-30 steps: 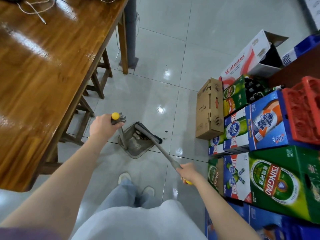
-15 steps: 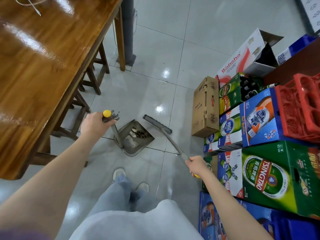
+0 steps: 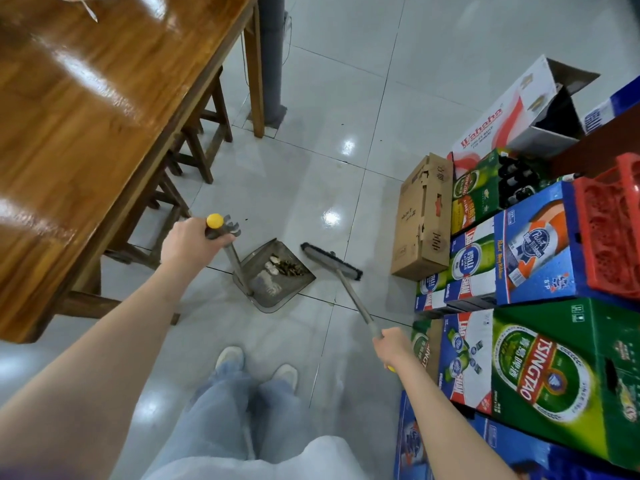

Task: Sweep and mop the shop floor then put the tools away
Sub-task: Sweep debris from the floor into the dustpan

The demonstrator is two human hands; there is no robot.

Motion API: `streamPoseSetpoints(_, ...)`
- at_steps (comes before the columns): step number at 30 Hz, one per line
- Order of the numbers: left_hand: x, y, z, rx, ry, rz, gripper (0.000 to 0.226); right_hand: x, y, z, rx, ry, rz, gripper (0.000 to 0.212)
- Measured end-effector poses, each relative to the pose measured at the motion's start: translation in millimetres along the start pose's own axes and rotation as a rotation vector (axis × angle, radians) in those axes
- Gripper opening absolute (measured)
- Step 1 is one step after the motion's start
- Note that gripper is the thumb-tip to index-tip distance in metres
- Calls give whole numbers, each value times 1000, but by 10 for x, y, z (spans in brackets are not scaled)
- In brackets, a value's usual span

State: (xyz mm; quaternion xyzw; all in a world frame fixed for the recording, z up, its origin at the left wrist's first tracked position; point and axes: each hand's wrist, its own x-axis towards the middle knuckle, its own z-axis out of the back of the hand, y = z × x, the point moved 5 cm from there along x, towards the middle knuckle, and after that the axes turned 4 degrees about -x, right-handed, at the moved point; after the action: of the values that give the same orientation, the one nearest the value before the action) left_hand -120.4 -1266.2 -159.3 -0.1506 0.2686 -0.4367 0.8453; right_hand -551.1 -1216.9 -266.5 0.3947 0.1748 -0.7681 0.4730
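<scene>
A grey dustpan [image 3: 277, 291] rests on the pale tiled floor with swept litter [image 3: 283, 266] lying in it. Its upright handle ends in a yellow cap, and my left hand [image 3: 188, 245] grips that top. A broom [image 3: 330, 261] with a black bristle head sits on the floor just right of the pan, apart from it. Its grey pole slants back toward me, and my right hand [image 3: 393, 348] holds the pole near its yellow end. My two shoes show below, between my arms.
A glossy wooden table [image 3: 86, 109] with stools [image 3: 194, 147] under it fills the left. Stacked beer cartons [image 3: 540, 362], a brown cardboard box [image 3: 424, 216] and a red crate [image 3: 609, 233] line the right. A grey pillar [image 3: 272, 57] stands at the back. Small dark specks lie on the tiles.
The broom head has come out of the dustpan and moved to the right, onto the floor beside it. My left hand has stayed on the dustpan handle.
</scene>
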Motion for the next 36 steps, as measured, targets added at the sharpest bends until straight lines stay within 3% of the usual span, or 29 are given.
streamPoseSetpoints(6,60,-99,-44,14,-8,5,42,207,321,111,-53,-24,23,26)
streamPoseSetpoints(14,221,-153,-9,5,-11,-19,41,-20,192,334,90,-94,47,27)
streamPoseSetpoints(21,233,-206,-23,12,-8,-12,40,430,470,549,210,-136,-42,20)
streamPoseSetpoints(31,114,-219,-57,-8,20,-10,36,329,361,40,86,25,-70,16)
streamPoseSetpoints(36,87,-225,-60,12,19,-6,39,55,276,-113,162,82,-30,17)
